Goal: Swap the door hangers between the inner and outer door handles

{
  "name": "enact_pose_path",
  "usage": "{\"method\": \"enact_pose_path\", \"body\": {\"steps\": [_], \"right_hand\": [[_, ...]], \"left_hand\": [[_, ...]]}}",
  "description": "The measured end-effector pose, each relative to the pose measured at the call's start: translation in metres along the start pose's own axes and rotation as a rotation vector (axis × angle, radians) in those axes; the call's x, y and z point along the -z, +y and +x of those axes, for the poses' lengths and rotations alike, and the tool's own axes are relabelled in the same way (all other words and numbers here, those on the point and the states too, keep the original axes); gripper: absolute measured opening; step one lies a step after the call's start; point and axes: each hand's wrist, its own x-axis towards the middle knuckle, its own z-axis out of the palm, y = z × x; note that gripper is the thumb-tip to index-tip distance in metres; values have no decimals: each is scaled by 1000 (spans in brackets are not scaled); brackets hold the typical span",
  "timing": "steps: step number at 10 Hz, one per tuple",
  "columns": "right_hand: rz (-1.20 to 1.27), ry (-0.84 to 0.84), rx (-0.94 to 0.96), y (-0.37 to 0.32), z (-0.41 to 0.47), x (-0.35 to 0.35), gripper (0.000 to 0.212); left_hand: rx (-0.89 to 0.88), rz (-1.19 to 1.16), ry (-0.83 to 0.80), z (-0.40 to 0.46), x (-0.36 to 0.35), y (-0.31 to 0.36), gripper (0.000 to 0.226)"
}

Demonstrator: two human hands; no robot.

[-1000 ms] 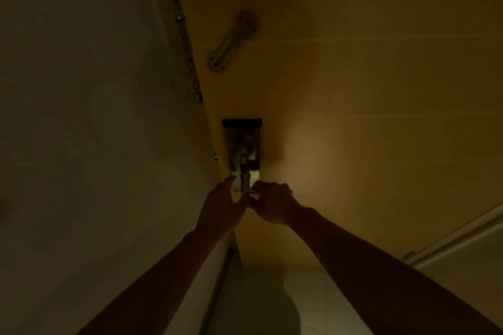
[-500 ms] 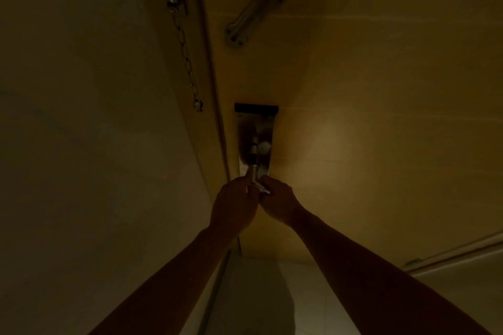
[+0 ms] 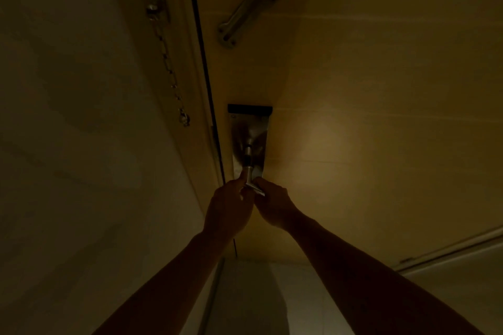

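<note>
Lighting is very poor; most detail is lost in shadow. Both hands meet at the metal door handle [image 3: 251, 181], which projects from a steel backplate [image 3: 249, 141] on the wooden door [image 3: 353, 90]. The left hand [image 3: 227, 211] sits at 9 o'clock of the lever, fingers curled toward its stem; whether they clasp it or merely touch it cannot be told. The right hand [image 3: 273, 205] sits at 3 o'clock, fingers bent around the lever's end, apparently gripping it, though the fingertips are hidden behind the metal.

No door hanger can be made out anywhere; if one is on the handle or in either hand, the hands and the darkness conceal it.

At 12 o'clock of the backplate, a metal bar fitting [image 3: 249, 8] is fixed to the door. At 10 o'clock, a security chain [image 3: 168, 62] hangs down the door frame [image 3: 190, 117]. Pale floor tile [image 3: 258, 302] shows at 6 o'clock, between the forearms, which are cut off by the lower edge.
</note>
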Motion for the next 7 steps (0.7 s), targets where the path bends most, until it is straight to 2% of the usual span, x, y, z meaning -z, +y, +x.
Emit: {"method": "enact_pose_path", "body": {"steps": [1, 3, 4, 5, 6, 7], "right_hand": [[-30, 6, 21, -1, 0, 1, 27], [-130, 28, 44, 0, 3, 0, 27], [-258, 89, 81, 1, 2, 0, 27], [-504, 170, 109, -6, -3, 0, 28], [-615, 200, 132, -14, -9, 3, 27], [-525, 172, 106, -18, -18, 13, 32]], "left_hand": [[-67, 18, 13, 1, 0, -2, 48], [-81, 91, -27, 5, 4, -5, 51], [-57, 126, -72, 4, 6, -3, 54], [-53, 198, -101, 0, 7, 0, 59], [-4, 184, -98, -5, 8, 6, 62], [-15, 139, -57, -7, 10, 17, 61]]}}
